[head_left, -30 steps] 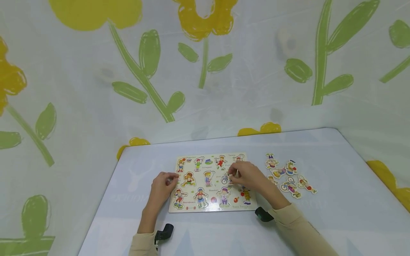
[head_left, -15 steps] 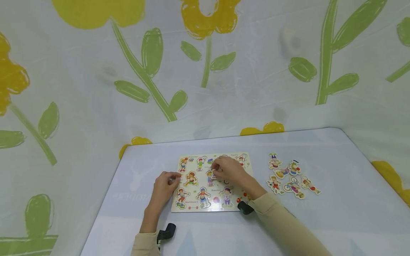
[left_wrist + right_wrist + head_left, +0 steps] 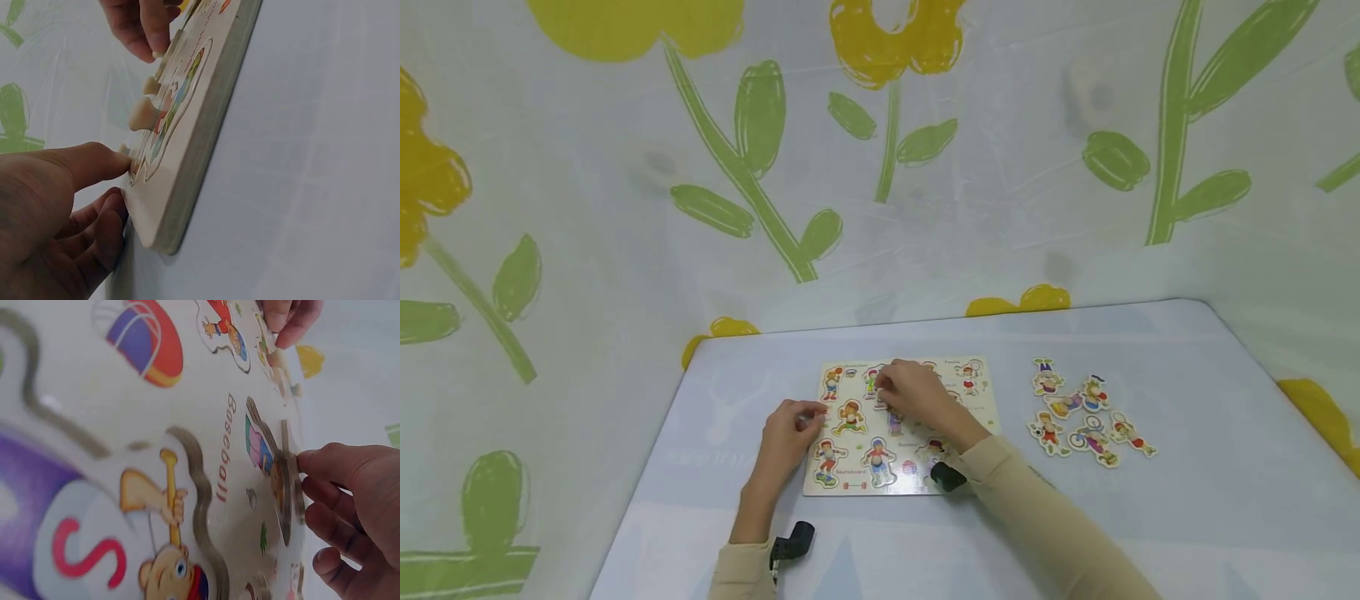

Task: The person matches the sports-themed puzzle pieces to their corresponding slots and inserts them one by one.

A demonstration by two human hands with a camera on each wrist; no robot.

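A wooden peg puzzle board [image 3: 857, 454] with sports figures lies on the table. My left hand [image 3: 784, 437] grips its left edge; in the left wrist view the thumb [image 3: 100, 164] is on the edge of the face and the curled fingers are at the side. Over the upper middle of the board, my right hand [image 3: 913, 393] pinches a puzzle piece [image 3: 292, 469], seen nearly edge-on in the right wrist view. Its picture is mostly hidden. Pieces with round knobs [image 3: 145, 115] sit on the board, among them a running figure [image 3: 851, 417].
Several loose puzzle pieces [image 3: 1093, 442] lie in a cluster on the table [image 3: 1180, 533], right of the board. Behind the table hangs a white cloth [image 3: 1000, 208] printed with yellow flowers. Each wrist carries a small black camera [image 3: 793, 540].
My right hand has moved left across the board with the piece, from the bicycle figure to the upper middle. My left hand stays at the board's left edge. The head view has shifted slightly.
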